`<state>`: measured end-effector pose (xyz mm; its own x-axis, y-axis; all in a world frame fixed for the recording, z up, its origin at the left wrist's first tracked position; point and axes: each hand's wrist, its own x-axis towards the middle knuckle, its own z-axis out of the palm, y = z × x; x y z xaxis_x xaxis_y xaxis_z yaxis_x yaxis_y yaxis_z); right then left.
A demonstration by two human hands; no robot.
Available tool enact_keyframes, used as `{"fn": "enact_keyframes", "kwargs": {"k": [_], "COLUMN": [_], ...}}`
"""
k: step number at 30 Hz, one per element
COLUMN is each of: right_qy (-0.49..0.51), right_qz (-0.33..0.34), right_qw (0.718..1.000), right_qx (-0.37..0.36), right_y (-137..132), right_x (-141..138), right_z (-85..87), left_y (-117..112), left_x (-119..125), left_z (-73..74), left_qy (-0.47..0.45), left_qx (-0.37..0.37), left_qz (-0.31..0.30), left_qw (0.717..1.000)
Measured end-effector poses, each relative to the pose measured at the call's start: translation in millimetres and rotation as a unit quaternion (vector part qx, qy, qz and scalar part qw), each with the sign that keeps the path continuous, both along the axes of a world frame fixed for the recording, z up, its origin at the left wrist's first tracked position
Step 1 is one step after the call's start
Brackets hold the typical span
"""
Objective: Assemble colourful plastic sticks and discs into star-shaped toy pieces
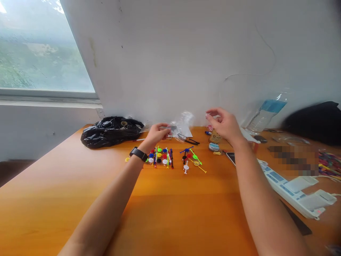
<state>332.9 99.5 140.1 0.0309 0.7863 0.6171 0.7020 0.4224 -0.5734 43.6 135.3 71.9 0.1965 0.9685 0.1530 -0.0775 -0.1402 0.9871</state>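
My left hand [158, 133], with a black band on its wrist, is closed at the near edge of a clear plastic bag [186, 119]; its fingertips pinch the bag. Raised to the right, my right hand [224, 124] has thumb and forefinger drawn together; whatever is between them is too small to make out. Below my hands lie several coloured plastic discs [159, 155] and thin arrow-shaped sticks [172, 158]. Right of these, arrows fitted with discs form a loose group, among them a white arrow [186, 167] and a yellow arrow [201, 168].
A black plastic bag [112, 133] sits at the back left. Black tweezers-like pieces [190, 139] lie by the wall. On the right are a small round tin [214, 147], a brown container [215, 137], a phone [231, 158], a white power strip [287, 192] and a clear bottle [266, 113].
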Motion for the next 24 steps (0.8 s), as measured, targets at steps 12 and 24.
{"fn": "enact_keyframes", "kwargs": {"k": [12, 24], "right_qy": [-0.285, -0.282], "right_qz": [0.247, 0.172], "right_qw": [0.852, 0.842], "right_qx": [-0.364, -0.426], "right_y": [21, 31], "right_x": [-51, -7], "right_z": [-67.2, -64.9], "left_y": [33, 16], "left_x": [-51, -48], "left_z": [-16.6, -3.6], "left_qy": [-0.043, 0.177], "left_qx": [-0.089, -0.006], "left_qz": [0.131, 0.06], "left_qw": [0.986, 0.982]}}
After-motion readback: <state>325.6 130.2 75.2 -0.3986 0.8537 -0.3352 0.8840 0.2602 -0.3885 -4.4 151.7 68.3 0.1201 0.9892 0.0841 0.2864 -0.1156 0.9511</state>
